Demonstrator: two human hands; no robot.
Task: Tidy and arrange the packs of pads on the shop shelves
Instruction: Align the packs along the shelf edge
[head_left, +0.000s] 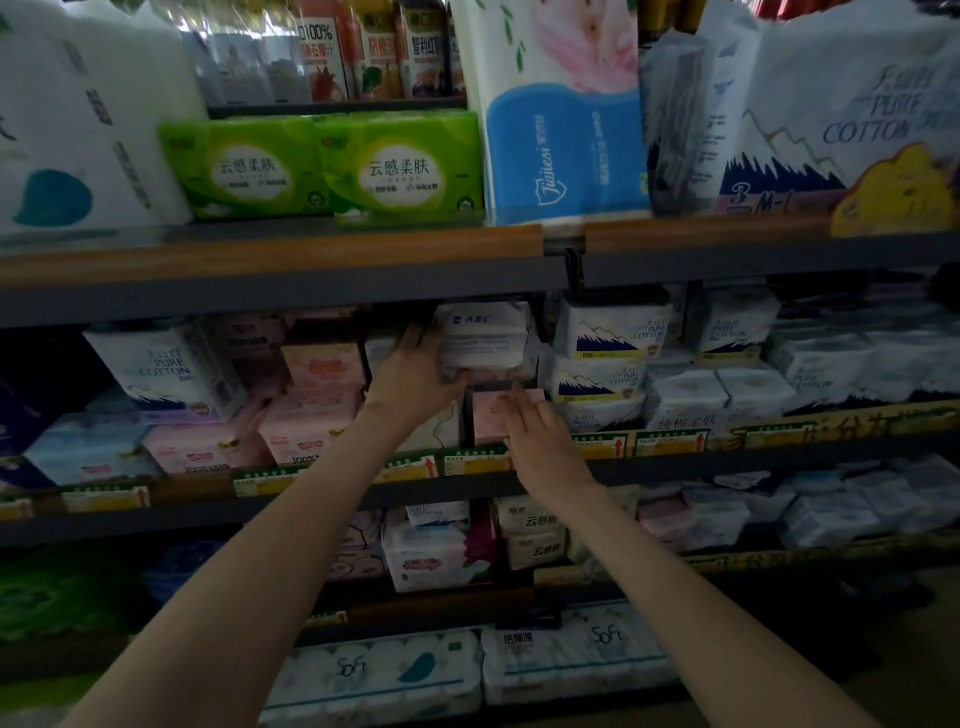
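A white pack (485, 332) is gripped at its left end by the left hand (415, 371), high on the middle shelf (311, 499). Just below it, a pink pack (485, 415) is touched by the straightened fingers of the right hand (537, 436).

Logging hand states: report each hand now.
Left hand: grips the white plastic ABC pack of pads.
Right hand: open, straight fingers touching the pale pink rectangular pack.
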